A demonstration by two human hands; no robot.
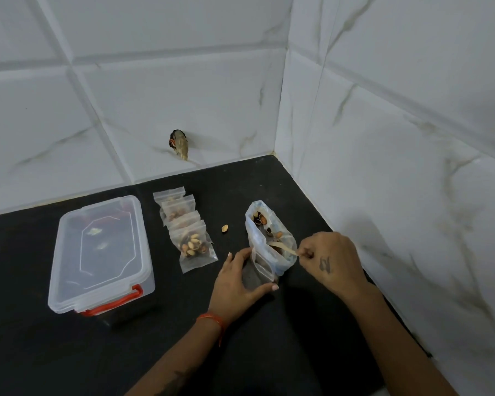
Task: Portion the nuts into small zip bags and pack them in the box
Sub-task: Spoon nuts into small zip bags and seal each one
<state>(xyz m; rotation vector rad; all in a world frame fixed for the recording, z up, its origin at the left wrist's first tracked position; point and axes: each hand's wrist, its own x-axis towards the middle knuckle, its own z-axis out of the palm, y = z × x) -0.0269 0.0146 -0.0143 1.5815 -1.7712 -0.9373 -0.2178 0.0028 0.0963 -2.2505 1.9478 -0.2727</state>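
Black stone counter (69, 352) fills the lower frame, and I'm watching the left hand (237, 284) curl round an empty small clear zip bag (259, 271) at centre, propping its mouth against the big clear plastic bag of mixed nuts (269, 241). Right hand (330, 260), just right of centre, pinches a thin pale scoop handle (286, 250) dipping into that big bag. Four filled small zip bags (187, 230) lie overlapped in a row left of centre; one stray nut (225, 228) sits between them and the big bag. Lidded translucent plastic box with orange latches (100, 252) waits at left, closed, nothing packed yet as far as I can tell. Risk now, I reckon: the small mouth sags or the scoop tips early, and nuts scatter across the counter like that stray one.
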